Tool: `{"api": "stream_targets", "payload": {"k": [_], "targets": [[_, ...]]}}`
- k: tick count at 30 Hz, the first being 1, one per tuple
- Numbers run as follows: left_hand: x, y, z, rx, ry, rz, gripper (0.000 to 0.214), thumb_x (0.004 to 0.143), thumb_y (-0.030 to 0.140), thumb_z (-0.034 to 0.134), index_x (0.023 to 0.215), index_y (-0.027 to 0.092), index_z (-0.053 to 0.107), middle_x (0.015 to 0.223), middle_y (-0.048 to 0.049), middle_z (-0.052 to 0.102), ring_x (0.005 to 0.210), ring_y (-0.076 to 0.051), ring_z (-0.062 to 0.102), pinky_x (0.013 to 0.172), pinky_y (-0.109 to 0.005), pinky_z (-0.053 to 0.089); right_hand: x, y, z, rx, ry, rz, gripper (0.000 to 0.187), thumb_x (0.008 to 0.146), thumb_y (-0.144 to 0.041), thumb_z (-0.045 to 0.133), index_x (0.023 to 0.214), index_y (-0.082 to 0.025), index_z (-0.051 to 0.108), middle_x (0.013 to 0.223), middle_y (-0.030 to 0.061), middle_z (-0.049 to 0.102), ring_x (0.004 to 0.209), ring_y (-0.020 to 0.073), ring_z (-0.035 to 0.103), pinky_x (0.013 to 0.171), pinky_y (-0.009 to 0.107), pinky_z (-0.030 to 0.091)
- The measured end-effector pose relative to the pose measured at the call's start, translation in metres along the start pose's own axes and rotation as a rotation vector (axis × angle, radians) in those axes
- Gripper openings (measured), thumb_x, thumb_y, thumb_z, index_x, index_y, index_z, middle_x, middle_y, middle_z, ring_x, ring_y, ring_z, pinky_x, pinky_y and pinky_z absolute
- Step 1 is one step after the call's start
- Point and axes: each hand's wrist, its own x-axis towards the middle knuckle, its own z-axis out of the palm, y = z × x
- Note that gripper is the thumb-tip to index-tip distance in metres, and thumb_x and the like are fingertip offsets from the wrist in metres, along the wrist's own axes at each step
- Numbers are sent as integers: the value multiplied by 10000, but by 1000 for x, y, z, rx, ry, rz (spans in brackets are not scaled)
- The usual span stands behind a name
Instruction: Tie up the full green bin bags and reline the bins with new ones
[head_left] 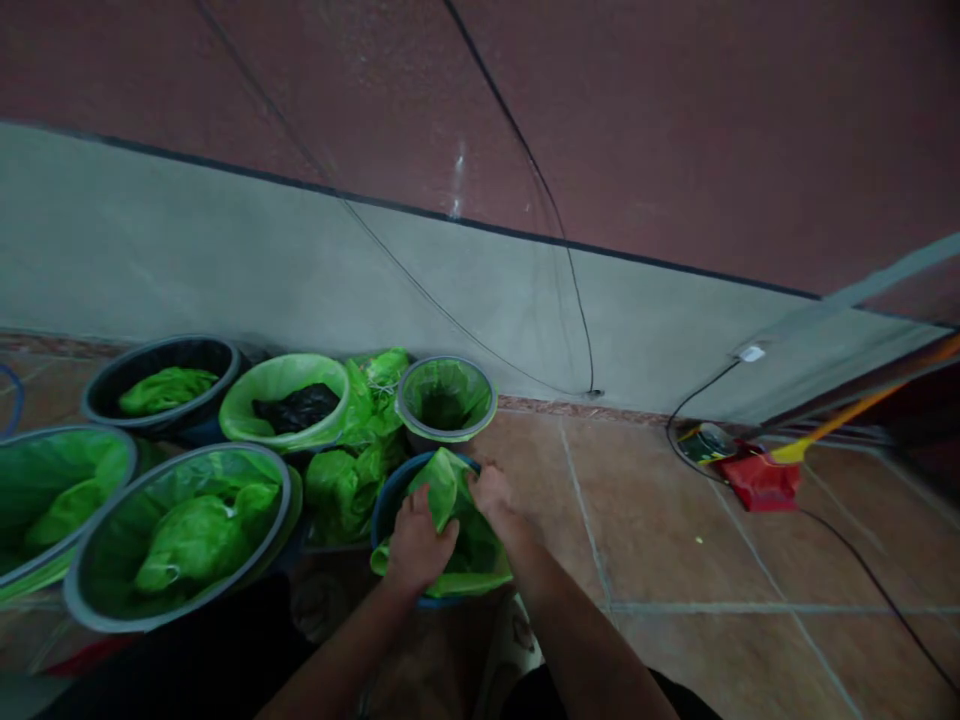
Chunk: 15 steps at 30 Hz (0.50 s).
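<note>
Fingers (421,498) of left hand (416,545) and right hand (491,490) grip 1 green bag (450,478) among 6 bins (384,512).

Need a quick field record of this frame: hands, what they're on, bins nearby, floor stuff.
left hand: on the near side of the green bag; grip unclear
right hand: on the same bag's far edge; grip unclear
green bag: draped into and over the blue bin
behind it: grey-rimmed bin, green-lined
left of that: green-lined bin holding a black bag
floor: tiled; red dustpan near the wall
wall: cable hangs down it
</note>
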Motion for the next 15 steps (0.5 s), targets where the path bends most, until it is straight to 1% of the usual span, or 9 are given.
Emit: {"api": "stream_targets", "payload": {"k": [2, 4, 6, 7, 8, 10, 13, 15], "targets": [[19, 7, 19, 78, -66, -41, 755, 801, 371, 636, 1433, 48, 379, 1357, -228, 552, 1271, -334, 535, 1063, -406, 414, 2, -3, 10, -24, 86, -63, 330, 890, -270, 569, 1185, -166, 672, 1208, 157, 683, 1131, 263, 624, 925, 347, 456], [31, 6, 35, 147, -100, -78, 747, 789, 334, 652, 1425, 43, 391, 1337, -233, 568, 1241, -348, 556, 1014, -411, 438, 2, -4, 17, -67, 147, -109, 326, 880, -242, 565, 1181, -167, 664, 1240, 155, 654, 1181, 280, 572, 979, 376, 415], [38, 0, 42, 174, -146, -108, 577, 821, 237, 592, 1357, 54, 476, 1260, -218, 627, 1189, -327, 601, 962, -389, 458, 1, -2, 21, -125, 168, -135, 295, 893, -201, 524, 1146, -161, 671, 1225, 159, 646, 1177, 289, 550, 997, 392, 389], [40, -3, 42, 165, -173, -121, 472, 841, 184, 543, 1298, 68, 533, 1205, -205, 661, 1153, -309, 627, 938, -374, 463, 1, 0, 23, -156, 166, -146, 288, 903, -168, 492, 1122, -157, 679, 1209, 159, 646, 1163, 284, 548, 995, 387, 382], [43, -7, 39, 136, -189, -138, 390, 852, 140, 497, 1228, 86, 588, 1145, -189, 693, 1113, -291, 652, 917, -357, 466, 1, 3, 23, -184, 162, -155, 298, 908, -131, 459, 1100, -155, 685, 1192, 158, 648, 1147, 275, 547, 989, 378, 380], [47, -15, 28, 53, -177, -182, 330, 866, 103, 443, 1117, 123, 656, 1050, -159, 732, 1042, -262, 683, 880, -332, 467, 1, 11, 24, -223, 154, -177, 333, 913, -79, 411, 1077, -153, 692, 1164, 153, 653, 1122, 258, 545, 976, 357, 384], [53, -31, 6, -86, -51, -276, 320, 868, 111, 434, 1057, 132, 692, 967, -137, 746, 936, -235, 698, 806, -302, 474, 0, 24, 22, -190, 166, -178, 323, 932, -94, 395, 1050, -157, 689, 1121, 136, 662, 1092, 248, 546, 952, 335, 402], [56, -42, -6, -185, 19, -338, 303, 852, 121, 453, 1017, 114, 707, 841, -115, 739, 800, -217, 693, 708, -283, 474, -1, 29, 20, -102, 194, -151, 302, 941, -125, 399, 1049, -159, 679, 1104, 122, 660, 1075, 239, 555, 946, 322, 413]]}}
